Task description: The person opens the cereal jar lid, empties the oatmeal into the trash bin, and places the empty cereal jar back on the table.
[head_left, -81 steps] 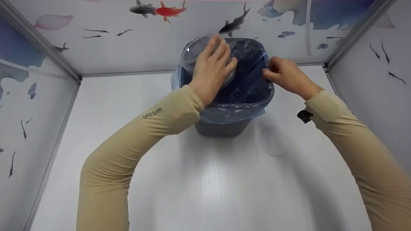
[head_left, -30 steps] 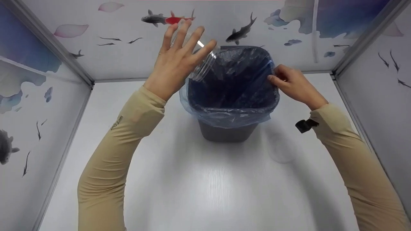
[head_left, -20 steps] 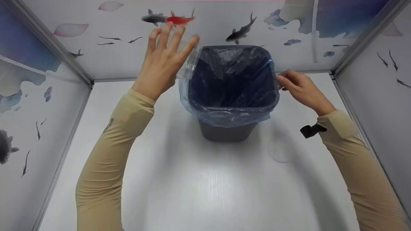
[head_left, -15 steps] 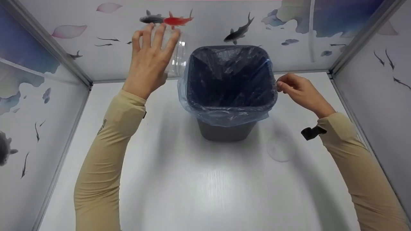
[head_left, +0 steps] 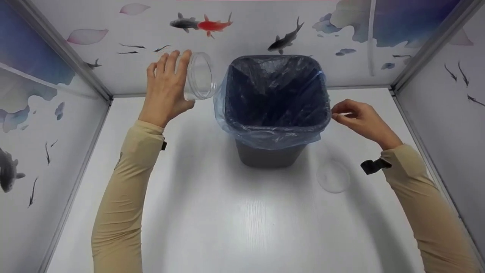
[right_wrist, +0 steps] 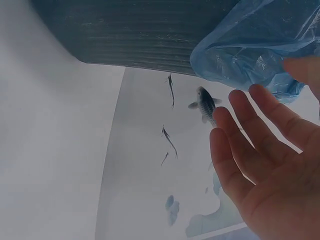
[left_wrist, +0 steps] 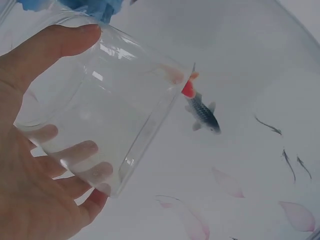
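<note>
My left hand (head_left: 165, 87) grips a clear jar (head_left: 202, 77) just left of the bin, with its threaded mouth turned toward the bin. In the left wrist view the jar (left_wrist: 125, 95) lies between the thumb and the curled fingers, and I see nothing inside it. A grey bin (head_left: 269, 155) wears a blue plastic bag (head_left: 273, 138) folded over its rim. Beside the bin's right side is my right hand (head_left: 363, 119), its fingers loosely bent. The right wrist view shows these fingers (right_wrist: 235, 145) holding nothing, close to the bag's hanging edge.
On the white table (head_left: 242, 227), a clear round lid (head_left: 333, 176) lies in front of the bin, to its right. Printed panels with fish stand behind (head_left: 242, 38) and at both sides.
My left hand has brought the jar from over the bin's mouth out to the left, then lowered it. My right hand has let go of the bin's bagged rim and dropped slightly.
</note>
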### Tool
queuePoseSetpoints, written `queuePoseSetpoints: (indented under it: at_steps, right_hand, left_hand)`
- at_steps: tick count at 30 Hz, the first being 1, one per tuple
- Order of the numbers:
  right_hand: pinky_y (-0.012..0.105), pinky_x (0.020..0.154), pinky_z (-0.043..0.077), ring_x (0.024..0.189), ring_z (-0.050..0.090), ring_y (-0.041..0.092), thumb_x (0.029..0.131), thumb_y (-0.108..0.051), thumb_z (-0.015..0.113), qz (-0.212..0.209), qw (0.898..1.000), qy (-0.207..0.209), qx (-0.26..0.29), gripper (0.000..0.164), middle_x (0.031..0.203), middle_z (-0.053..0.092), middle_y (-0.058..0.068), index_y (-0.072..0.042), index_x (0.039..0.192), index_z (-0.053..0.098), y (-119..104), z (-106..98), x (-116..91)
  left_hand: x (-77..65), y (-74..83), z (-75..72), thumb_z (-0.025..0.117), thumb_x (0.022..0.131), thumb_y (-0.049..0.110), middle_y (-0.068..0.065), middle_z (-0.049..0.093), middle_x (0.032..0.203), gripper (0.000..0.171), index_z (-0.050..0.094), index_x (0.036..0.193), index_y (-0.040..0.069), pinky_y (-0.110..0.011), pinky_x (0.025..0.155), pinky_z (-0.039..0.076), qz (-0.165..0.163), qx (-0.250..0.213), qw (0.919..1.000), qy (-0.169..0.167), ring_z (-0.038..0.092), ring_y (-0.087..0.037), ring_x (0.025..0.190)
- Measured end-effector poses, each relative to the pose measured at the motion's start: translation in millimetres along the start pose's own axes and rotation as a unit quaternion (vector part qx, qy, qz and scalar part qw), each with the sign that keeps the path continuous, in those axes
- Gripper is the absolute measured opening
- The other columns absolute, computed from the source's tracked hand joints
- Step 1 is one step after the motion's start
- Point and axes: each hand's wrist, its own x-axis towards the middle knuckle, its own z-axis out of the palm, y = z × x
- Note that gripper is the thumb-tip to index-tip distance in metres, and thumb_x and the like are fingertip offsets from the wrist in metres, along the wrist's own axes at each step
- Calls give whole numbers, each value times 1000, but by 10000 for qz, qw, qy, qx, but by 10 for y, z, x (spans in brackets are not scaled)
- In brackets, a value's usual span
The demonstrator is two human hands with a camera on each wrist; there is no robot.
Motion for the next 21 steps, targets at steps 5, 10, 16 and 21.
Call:
queuePoseSetpoints:
  at_steps: [5,10,16,21]
  right_hand:
    - [14,86,44,101,57,-1,96,-13,60,-36,10000,-14,59,22,109,63,10,2,113,64,38,39,-44]
    - [15,86,45,98,57,0,95,-11,60,-117,9999,-27,64,22,108,62,10,3,112,63,81,74,-87]
    - [14,85,45,98,57,0,95,-11,60,-166,9998,-36,87,22,108,62,14,4,111,63,123,111,-159]
    - [14,86,45,98,57,1,95,-9,60,-137,9998,-23,129,22,109,62,16,4,112,63,163,146,-233]
  left_hand:
    - [-149,-128,145,88,65,17,-27,36,144,101,28,145,6,-58,105,26,-219,-211,9995,-115,31,-45,133]
    - [-267,-206,296,89,64,15,-27,37,143,101,29,145,3,-58,105,28,-385,-395,9983,-197,33,-46,131]
    - [-389,-279,484,91,59,14,-27,39,141,104,32,144,0,-58,104,31,-636,-585,9962,-99,36,-46,129]
    - [-503,-318,637,92,58,14,-28,41,138,104,32,141,-2,-57,102,34,-779,-698,9945,41,40,-46,126]
